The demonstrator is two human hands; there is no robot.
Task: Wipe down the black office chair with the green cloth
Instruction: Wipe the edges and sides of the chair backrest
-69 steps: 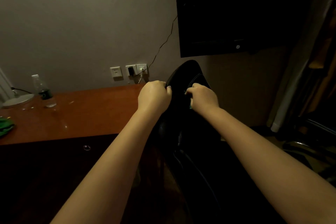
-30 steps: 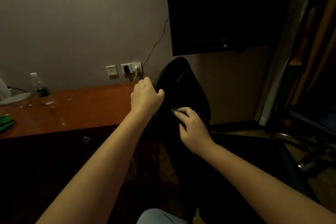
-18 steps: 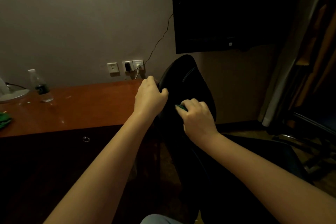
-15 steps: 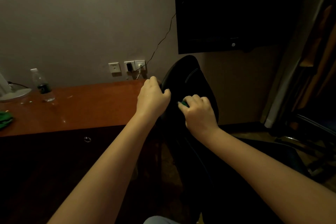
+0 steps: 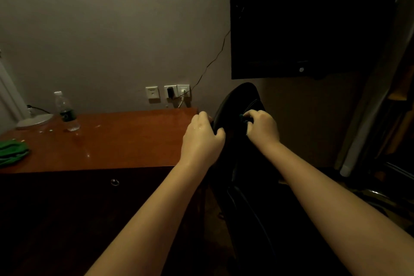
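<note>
The right hand [image 5: 262, 128] is pinching the bunched green cloth [image 5: 242, 117] (only a sliver showing) against the black office chair [image 5: 237, 101], its backrest stretching downward beneath that hand; the left hand [image 5: 201, 139] is gripping the edge alongside.

Glossy reddish-brown wooden desk [image 5: 125, 145] w/ small metal ring pull [image 5: 115, 182] on its dark front. Clear plastic water bottle [image 5: 66, 112] upright at back-left, near flat silver lamp base [image 5: 34, 120]. White wall sockets [image 5: 177, 91] behind desk; thin black cable [image 5: 215, 58] runs up to black wall-mounted TV [image 5: 302, 20].
</note>
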